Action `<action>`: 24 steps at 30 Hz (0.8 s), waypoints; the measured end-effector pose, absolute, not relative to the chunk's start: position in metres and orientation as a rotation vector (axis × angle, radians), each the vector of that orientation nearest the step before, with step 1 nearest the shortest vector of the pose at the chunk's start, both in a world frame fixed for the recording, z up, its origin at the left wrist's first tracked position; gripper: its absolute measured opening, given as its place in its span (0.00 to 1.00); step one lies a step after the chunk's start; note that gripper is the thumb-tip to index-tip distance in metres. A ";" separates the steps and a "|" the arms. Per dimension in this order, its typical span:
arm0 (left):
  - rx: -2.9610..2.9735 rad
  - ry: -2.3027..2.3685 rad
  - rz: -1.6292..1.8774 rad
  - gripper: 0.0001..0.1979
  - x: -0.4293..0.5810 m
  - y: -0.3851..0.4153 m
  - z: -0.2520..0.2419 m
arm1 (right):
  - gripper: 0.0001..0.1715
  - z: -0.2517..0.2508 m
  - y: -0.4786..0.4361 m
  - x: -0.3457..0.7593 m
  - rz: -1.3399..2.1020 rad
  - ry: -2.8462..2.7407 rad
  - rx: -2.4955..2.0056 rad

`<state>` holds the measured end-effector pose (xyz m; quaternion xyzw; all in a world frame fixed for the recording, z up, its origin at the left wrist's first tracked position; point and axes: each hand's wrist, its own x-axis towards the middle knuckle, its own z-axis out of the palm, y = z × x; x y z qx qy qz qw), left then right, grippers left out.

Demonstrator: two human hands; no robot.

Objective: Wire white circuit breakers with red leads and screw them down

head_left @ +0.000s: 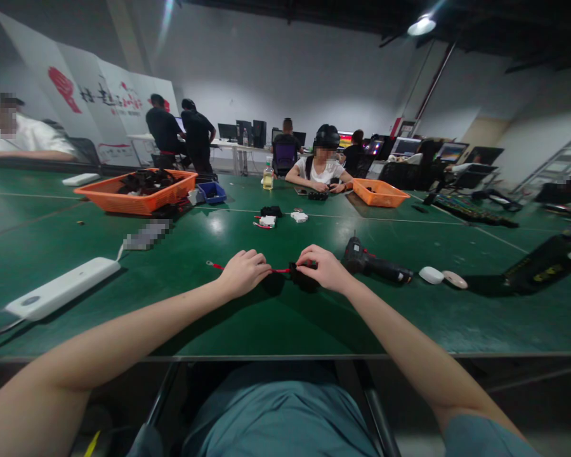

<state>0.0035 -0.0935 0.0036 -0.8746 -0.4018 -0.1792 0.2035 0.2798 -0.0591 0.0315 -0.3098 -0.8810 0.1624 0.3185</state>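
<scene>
My left hand [245, 273] is closed around a short red cable [280, 271]. One end of the cable, with a metal ring terminal [210, 263], sticks out to the left of that hand. The other end runs right into a small black part [294, 269], which looks like a connector housing. Fingers of my right hand [324, 270] pinch this black part and hide much of it. Just right of my right hand lies a black cordless screwdriver [375, 263]. Beyond my hands are white connector blocks [268, 221] with red leads and a black block [271, 211].
An orange basket [137, 202] of black parts and a blue bin [212, 192] stand at the back left. A white power strip [64, 289] lies at left. Across the green table [266, 324], a person [324, 168] works beside another orange basket [379, 198].
</scene>
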 end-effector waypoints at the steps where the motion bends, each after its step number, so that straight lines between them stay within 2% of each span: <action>1: -2.440 -1.119 -0.504 0.17 0.003 -0.093 0.003 | 0.03 0.031 -0.058 0.280 0.438 -2.317 -0.820; 24: -2.435 -1.090 -0.497 0.16 0.003 -0.091 0.002 | 0.04 0.035 -0.042 0.275 0.435 -2.463 -0.830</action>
